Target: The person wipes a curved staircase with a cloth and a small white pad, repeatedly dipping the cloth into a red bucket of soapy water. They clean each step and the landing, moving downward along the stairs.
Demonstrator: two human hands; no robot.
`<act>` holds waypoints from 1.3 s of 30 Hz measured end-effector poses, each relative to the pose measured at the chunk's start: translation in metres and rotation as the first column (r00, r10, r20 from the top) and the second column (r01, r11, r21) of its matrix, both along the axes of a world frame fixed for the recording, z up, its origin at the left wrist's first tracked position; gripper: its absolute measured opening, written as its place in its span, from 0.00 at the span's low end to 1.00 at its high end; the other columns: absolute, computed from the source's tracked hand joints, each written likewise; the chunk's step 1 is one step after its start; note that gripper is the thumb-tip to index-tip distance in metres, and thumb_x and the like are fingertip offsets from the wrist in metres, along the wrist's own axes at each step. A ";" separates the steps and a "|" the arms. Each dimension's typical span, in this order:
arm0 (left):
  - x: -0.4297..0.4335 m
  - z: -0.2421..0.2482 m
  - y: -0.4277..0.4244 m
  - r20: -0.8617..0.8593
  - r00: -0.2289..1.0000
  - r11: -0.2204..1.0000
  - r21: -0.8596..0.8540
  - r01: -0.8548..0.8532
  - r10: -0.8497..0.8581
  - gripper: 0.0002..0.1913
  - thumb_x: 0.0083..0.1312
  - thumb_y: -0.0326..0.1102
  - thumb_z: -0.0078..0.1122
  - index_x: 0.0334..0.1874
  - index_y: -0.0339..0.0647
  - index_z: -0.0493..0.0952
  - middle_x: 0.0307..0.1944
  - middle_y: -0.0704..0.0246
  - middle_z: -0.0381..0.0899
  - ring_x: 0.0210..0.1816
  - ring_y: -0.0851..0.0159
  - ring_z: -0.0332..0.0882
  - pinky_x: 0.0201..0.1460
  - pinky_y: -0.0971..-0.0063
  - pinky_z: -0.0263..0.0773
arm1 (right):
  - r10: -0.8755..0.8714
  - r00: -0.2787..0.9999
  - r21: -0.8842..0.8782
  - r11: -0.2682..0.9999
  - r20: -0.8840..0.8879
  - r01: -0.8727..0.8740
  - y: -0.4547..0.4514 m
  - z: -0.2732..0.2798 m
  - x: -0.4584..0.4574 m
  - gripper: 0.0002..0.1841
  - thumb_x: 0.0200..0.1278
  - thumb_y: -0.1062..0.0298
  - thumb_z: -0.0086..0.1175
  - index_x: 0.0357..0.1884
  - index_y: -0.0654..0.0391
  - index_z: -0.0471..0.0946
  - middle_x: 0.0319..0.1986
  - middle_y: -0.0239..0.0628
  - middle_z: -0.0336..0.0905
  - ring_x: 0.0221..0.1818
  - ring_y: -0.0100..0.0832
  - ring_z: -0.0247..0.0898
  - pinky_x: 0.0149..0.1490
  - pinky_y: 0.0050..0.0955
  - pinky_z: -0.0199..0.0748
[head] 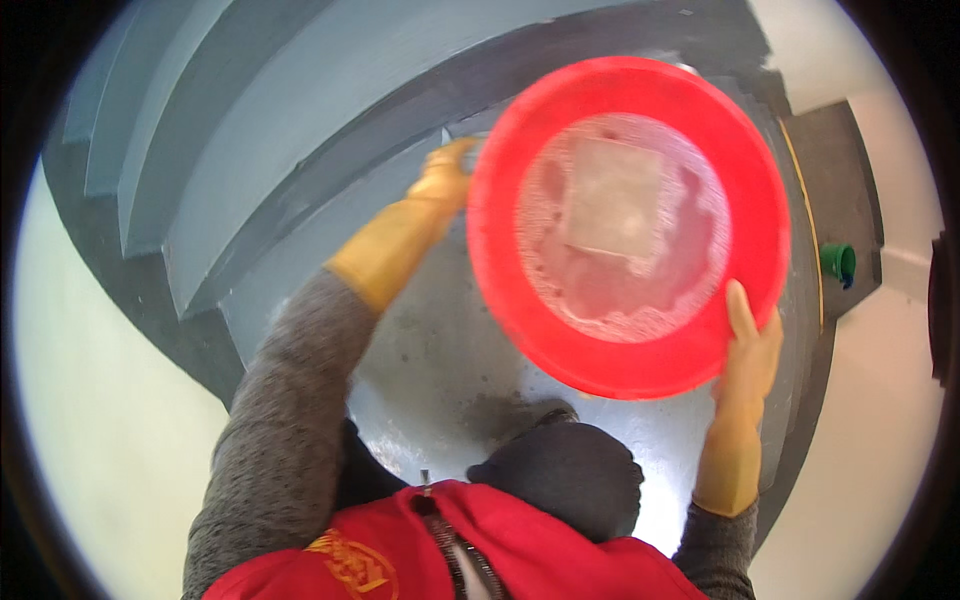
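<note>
A red plastic basin [626, 371] is raised in front of me, above a grey-painted stair landing. Soapy water [600, 289] with foam round its edge lies in it, and a pale, roughly square shape [613, 196] shows there; I cannot tell whether it is a cloth, a flat pad or a reflection. My right hand [750, 345], in a yellow rubber glove, grips the near right rim with the thumb over the inner side. My left hand [444, 174], gloved alike, is at the basin's left edge, its fingers curled on a small grey object [472, 157], blurred and partly hidden.
Grey painted steps [247, 161] curve up along the left. Wet spots mark the landing [442, 352] by my dark shoe. On the right, a yellow line [806, 202] edges the floor, and a small green bucket [837, 261] stands beyond it near a white wall [877, 360].
</note>
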State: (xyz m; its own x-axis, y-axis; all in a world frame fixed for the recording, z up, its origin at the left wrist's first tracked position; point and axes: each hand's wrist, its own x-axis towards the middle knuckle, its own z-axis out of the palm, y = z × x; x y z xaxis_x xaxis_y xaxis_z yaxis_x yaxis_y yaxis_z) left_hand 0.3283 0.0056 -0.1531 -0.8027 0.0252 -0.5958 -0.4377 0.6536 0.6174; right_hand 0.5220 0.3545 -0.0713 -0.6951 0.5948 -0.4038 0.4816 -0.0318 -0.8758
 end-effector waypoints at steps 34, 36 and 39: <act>0.022 0.057 0.177 0.269 0.381 0.234 -0.451 0.861 -0.885 0.24 0.78 0.49 0.56 0.73 0.50 0.79 0.69 0.56 0.83 0.72 0.44 0.78 0.74 0.47 0.71 | -0.232 0.954 -0.238 0.954 -0.191 0.184 -0.029 0.021 -0.004 0.39 0.72 0.92 0.54 0.81 0.49 0.71 0.67 0.39 0.82 0.65 0.33 0.80 0.69 0.33 0.78; 0.025 0.085 0.165 0.211 0.418 0.298 -0.434 0.850 -0.884 0.24 0.81 0.52 0.52 0.69 0.48 0.83 0.66 0.57 0.86 0.69 0.45 0.81 0.72 0.51 0.74 | -0.242 0.954 -0.246 0.949 -0.177 0.195 -0.030 0.025 -0.005 0.38 0.72 0.91 0.54 0.81 0.49 0.71 0.67 0.40 0.82 0.65 0.34 0.80 0.70 0.33 0.77; 0.028 0.126 0.163 0.122 0.414 0.309 -0.488 0.816 -0.902 0.26 0.82 0.58 0.49 0.63 0.46 0.86 0.61 0.56 0.88 0.64 0.45 0.85 0.69 0.52 0.77 | -0.232 0.958 -0.234 0.954 -0.170 0.190 -0.031 0.024 -0.005 0.37 0.73 0.91 0.54 0.81 0.50 0.71 0.68 0.40 0.81 0.67 0.34 0.80 0.72 0.34 0.76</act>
State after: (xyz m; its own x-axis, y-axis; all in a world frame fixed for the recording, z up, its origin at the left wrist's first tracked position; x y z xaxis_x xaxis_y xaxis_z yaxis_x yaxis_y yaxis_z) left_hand 0.3563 0.1684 -0.0271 -0.5520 0.5521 -0.6248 0.6008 0.7830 0.1611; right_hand 0.5167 0.3238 -0.0469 -0.6402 0.6513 -0.4074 0.2655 -0.3100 -0.9129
